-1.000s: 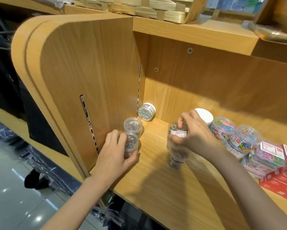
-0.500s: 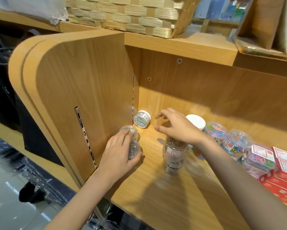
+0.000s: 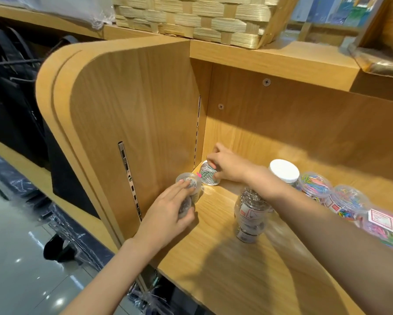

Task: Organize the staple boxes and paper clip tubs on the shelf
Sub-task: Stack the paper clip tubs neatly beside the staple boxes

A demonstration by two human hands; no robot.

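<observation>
Wooden shelf (image 3: 225, 269), open bay with a side panel (image 3: 134, 110) on the left. Right hand (image 3: 227, 165) reaches into the back left corner; fingers curl around a clear tub of paper clips (image 3: 208, 175) lying on its side against the corner. Left hand (image 3: 168, 212) sits at the panel, fingers wrapped over a small clear tub (image 3: 185, 206); fingertips touch a second clear tub (image 3: 188, 180) just behind it. Whether the two are stacked or merely adjacent is unclear, as the view is blurred here. Mid-shelf, apart from both hands: an upright stack of clear tubs (image 3: 250, 214) holding silver clips. Along the back, right of the forearm: a white-lidded tub (image 3: 284, 171), then tubs of coloured clips (image 3: 313, 187), then red-and-white boxes (image 3: 381, 221) at the frame edge. Woven basket (image 3: 191, 17) on the top board.
</observation>
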